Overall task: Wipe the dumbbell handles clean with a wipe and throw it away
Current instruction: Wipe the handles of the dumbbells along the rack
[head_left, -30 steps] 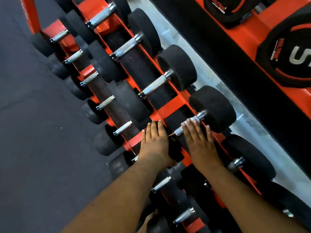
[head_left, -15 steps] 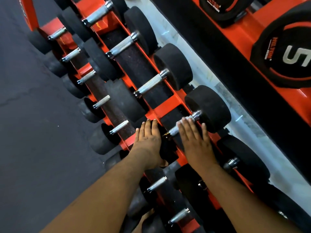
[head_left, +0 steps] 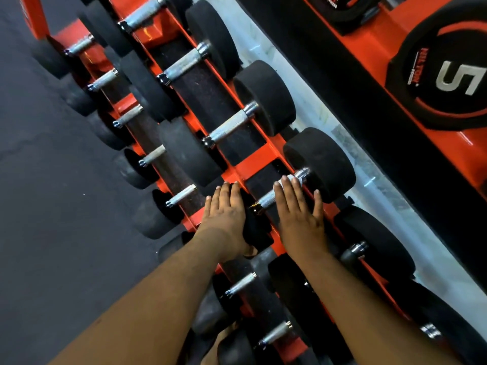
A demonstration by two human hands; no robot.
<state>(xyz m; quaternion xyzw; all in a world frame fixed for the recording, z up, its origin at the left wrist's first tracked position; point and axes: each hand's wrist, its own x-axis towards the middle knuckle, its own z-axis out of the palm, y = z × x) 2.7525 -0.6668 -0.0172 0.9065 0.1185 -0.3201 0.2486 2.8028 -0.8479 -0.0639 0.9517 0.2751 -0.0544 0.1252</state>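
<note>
My right hand (head_left: 299,216) lies flat over the knurled steel handle (head_left: 267,199) of a black dumbbell on the red rack (head_left: 253,164). A small white patch, apparently the wipe (head_left: 289,178), shows under its fingertips near the far weight head (head_left: 320,164). My left hand (head_left: 226,214) drapes over the same dumbbell's near black head (head_left: 254,227), thumb hooked around its lower side. Most of the wipe is hidden under my right palm.
Several more dumbbells fill both rack tiers, such as one up the row (head_left: 229,126) and one closer to me (head_left: 242,283). Dark rubber floor (head_left: 52,206) lies at left. A red stand with a black "5" plate (head_left: 448,77) is at right.
The view has shifted slightly down and left. Both hands stay on the same dumbbell, barely moved, and a white patch now shows at the right fingertips.
</note>
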